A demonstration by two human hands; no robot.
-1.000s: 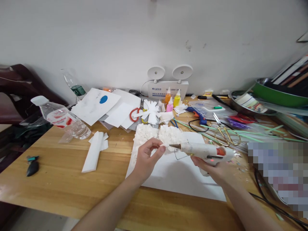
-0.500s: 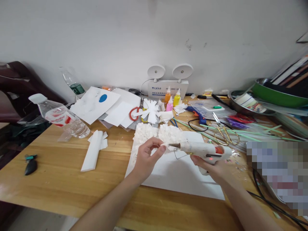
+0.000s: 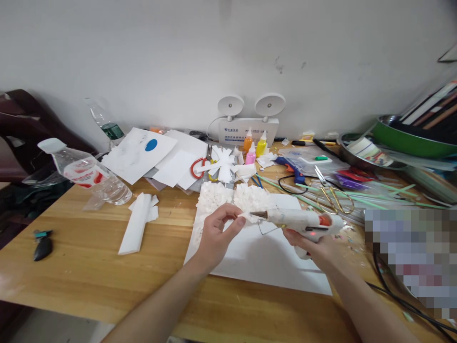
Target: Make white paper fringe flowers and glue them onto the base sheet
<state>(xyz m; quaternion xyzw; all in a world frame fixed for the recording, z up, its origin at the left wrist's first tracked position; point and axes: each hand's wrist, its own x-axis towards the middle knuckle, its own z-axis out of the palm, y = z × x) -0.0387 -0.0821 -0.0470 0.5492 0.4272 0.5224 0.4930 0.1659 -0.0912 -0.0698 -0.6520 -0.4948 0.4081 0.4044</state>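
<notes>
Between the thumb and fingers of my left hand [image 3: 220,234] is a small white paper piece [image 3: 244,216]. My right hand [image 3: 314,245] is wrapped around the handle of a white hot glue gun [image 3: 294,218], whose red light glows. Its metal nozzle points left and sits at the paper piece; whether they touch, I cannot tell. Below both hands lies a white sheet [image 3: 257,267] on the wooden table. Clusters of crumpled white paper bits [image 3: 252,196] cover the sheet's far left part, partly hidden by my left hand.
Left stand a tilted water bottle [image 3: 85,174], folded white paper [image 3: 135,226] and a black-and-teal object [image 3: 43,245]. Behind are red-handled scissors [image 3: 197,167], small paint bottles [image 3: 262,145] and an emergency light [image 3: 248,129]. Gold scissors [image 3: 330,193], straws and black cables [image 3: 403,297] lie right.
The view has shifted very slightly. Both hands hold nearly the same pose, with the glue gun's nozzle still at the paper piece.
</notes>
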